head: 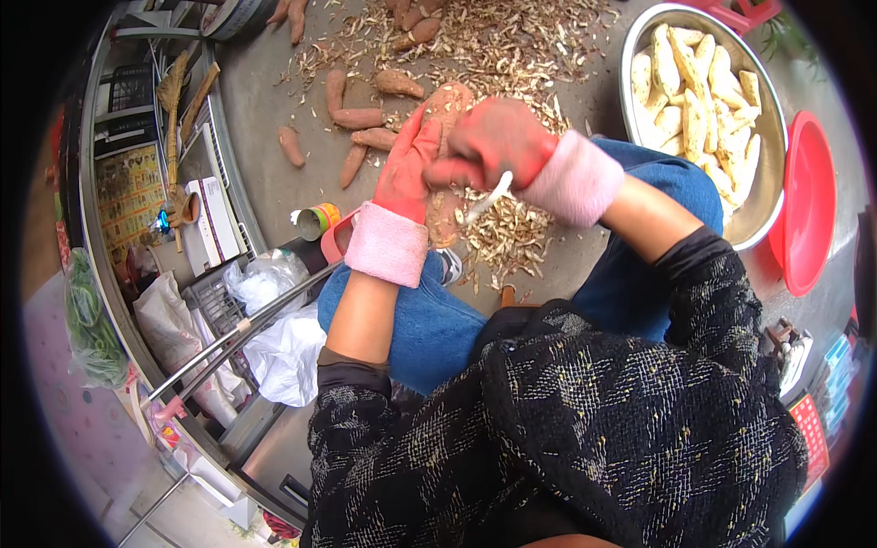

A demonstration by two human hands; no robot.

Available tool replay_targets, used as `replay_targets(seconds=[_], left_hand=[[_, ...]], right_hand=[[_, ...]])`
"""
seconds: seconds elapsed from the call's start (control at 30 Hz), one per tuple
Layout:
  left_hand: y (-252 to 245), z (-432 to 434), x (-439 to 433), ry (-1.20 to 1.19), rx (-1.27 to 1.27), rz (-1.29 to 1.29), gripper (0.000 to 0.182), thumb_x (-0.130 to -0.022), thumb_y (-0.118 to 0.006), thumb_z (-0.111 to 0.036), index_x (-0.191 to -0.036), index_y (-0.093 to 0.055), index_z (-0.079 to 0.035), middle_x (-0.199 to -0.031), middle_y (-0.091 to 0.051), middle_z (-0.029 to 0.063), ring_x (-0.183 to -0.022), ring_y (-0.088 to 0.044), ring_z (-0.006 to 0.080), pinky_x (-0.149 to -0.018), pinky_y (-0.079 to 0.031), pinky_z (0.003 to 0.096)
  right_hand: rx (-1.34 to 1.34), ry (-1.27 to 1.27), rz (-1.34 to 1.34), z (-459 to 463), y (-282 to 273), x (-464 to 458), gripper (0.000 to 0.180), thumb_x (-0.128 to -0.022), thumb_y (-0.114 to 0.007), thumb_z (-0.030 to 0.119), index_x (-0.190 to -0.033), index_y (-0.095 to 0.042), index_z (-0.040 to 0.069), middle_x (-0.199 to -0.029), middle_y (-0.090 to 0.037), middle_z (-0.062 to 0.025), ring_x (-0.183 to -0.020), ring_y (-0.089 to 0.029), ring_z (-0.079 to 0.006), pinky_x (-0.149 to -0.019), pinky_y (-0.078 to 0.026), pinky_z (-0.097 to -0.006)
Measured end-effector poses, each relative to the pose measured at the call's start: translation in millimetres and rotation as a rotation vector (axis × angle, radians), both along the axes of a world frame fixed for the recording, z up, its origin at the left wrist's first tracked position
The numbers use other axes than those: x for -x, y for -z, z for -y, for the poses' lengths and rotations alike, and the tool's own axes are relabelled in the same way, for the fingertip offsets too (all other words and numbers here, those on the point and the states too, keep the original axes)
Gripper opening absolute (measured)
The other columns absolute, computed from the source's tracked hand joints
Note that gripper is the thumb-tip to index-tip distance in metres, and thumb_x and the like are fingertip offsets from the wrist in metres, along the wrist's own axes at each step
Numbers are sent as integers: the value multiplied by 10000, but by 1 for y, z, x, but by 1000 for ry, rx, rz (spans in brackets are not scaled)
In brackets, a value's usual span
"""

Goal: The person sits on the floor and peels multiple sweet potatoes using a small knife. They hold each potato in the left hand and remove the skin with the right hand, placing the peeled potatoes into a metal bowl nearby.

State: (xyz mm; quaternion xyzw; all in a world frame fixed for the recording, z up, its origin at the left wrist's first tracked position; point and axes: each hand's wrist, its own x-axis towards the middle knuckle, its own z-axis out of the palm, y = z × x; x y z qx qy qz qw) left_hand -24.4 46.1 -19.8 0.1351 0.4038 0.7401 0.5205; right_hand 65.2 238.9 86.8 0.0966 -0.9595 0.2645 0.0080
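My left hand [409,161], in a red rubber glove with a pink cuff, holds a large reddish-brown sweet potato [449,103]. Close beside it, my right hand [503,140], gloved alike and slightly blurred, is closed with a slim white handle [490,198] sticking out below it; the tool's working end is hidden. Brown tuber skin [442,222] also shows below the hands; whether it is the same piece I cannot tell. Peelings [510,233] lie heaped under my right hand. Unpeeled sweet potatoes [357,118] are scattered on the floor beyond my left hand.
At the right, a metal basin [629,75] holds many peeled, pale tubers, with a red plastic basin [808,205] beside it. More peelings [507,34] cover the floor ahead. At the left are an open can [312,222], plastic bags [288,356], a metal pole [274,305] and a shelf rack [240,185].
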Motion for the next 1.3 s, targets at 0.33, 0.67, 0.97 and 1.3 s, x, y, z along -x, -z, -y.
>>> replay_targets(seconds=[0.33, 0.67, 0.97, 1.3], left_hand=[[-57, 5, -16, -65, 149, 276, 636, -1026, -422, -535, -1426, -454, -41, -1181, -655, 188, -916, -699, 321, -707, -611, 362], [-28, 4, -3, -296, 399, -14, 546, -1073, -283, -474, -1288, -567, -59, -1069, -685, 161, -774, -688, 271, -617, -593, 366], [-43, 8, -9, -134, 302, 83, 501, -1049, -398, -439, -1307, -547, -36, -1082, -687, 194, -783, -692, 302, -617, -598, 354], [-34, 7, -4, -87, 406, 59, 550, -1066, -295, -515, -1353, -531, -110, -1046, -709, 96, -780, -702, 220, -607, -590, 357]], right_hand=[[544, 294, 24, -25, 62, 9, 485, -890, -716, 434, -691, -664, -5, -565, -562, -185, -474, -543, -264, -494, -424, -392], [678, 24, 225, 21, 20, -9, 481, -895, -680, 492, -728, -692, 42, -638, -620, -173, -644, -667, -363, -586, -527, -440], [253, 272, -53, -3, 16, 1, 512, -880, -690, 501, -647, -667, 45, -610, -594, -174, -588, -629, -352, -541, -492, -440], [-58, 316, 0, -7, 16, 11, 601, -912, -595, 542, -594, -622, 33, -604, -587, -205, -618, -630, -396, -549, -496, -482]])
